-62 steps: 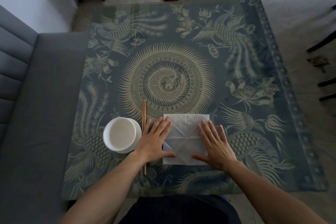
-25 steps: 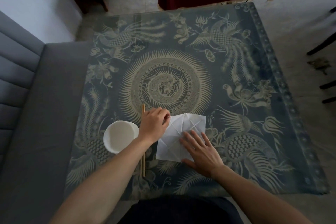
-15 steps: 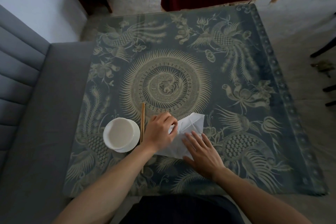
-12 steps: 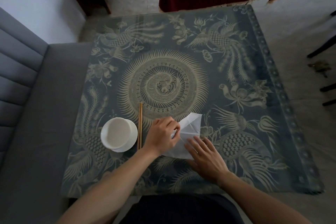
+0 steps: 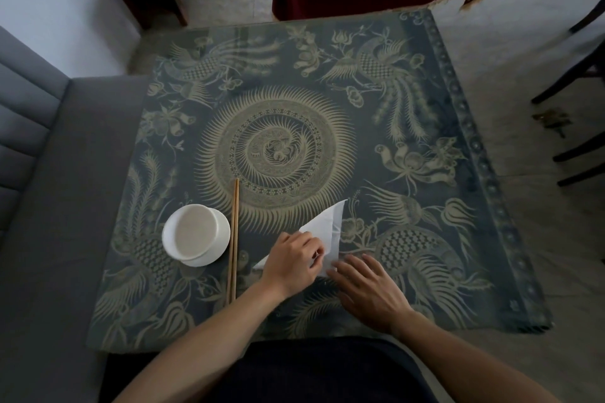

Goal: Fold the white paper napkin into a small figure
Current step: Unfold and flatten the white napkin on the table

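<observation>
The white paper napkin (image 5: pixel 329 227) lies near the table's front edge, folded over into a narrow pointed shape whose tip points up and right. My left hand (image 5: pixel 291 260) pinches the folded-over layer with curled fingers and covers the napkin's left part. My right hand (image 5: pixel 366 288) lies flat with straight fingers, its fingertips pressing the napkin's lower right corner against the patterned tablecloth (image 5: pixel 409 127).
A white bowl (image 5: pixel 195 235) on a saucer stands left of the napkin, with a pair of wooden chopsticks (image 5: pixel 234 239) lying lengthwise between them. A grey sofa (image 5: pixel 49 206) borders the table's left side. Dark chair legs (image 5: pixel 576 154) stand at the far right.
The napkin lay flat as a square under both hands. My left hand then lifted its upper left corner and drew it down and right, so the napkin now forms a narrow pointed fold.
</observation>
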### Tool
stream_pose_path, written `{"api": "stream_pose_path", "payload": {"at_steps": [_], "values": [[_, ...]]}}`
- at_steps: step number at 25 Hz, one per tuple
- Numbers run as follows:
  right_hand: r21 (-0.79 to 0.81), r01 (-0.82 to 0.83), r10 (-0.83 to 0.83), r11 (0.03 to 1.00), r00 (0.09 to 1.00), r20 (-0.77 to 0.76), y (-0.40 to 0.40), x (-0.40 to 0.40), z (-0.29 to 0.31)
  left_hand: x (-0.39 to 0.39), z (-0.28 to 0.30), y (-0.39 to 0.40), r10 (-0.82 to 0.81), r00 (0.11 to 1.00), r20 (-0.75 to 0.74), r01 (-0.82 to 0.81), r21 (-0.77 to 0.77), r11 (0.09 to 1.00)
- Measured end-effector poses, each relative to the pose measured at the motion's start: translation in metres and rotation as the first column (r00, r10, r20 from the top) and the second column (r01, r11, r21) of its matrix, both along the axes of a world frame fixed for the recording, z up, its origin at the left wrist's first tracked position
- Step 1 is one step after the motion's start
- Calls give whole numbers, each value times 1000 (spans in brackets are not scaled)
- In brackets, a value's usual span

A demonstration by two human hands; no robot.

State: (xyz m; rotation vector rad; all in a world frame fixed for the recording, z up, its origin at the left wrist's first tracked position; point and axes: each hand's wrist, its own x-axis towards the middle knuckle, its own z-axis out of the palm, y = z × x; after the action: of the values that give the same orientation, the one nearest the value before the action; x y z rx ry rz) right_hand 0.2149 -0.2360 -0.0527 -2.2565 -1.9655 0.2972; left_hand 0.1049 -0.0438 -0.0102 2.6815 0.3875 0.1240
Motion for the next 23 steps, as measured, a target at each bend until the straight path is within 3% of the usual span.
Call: {"api": "stream_pose_path", "payload": {"at_steps": [13, 23], "values": [[36, -25, 26, 999, 1000, -15, -21, -1, -7, -1, -20, -24, 38, 991, -131, -45, -52, 998], [66, -49, 51, 997, 998, -31, -21, 2, -2, -14, -23, -24, -36, 988, -148, 22, -97, 995]]}}
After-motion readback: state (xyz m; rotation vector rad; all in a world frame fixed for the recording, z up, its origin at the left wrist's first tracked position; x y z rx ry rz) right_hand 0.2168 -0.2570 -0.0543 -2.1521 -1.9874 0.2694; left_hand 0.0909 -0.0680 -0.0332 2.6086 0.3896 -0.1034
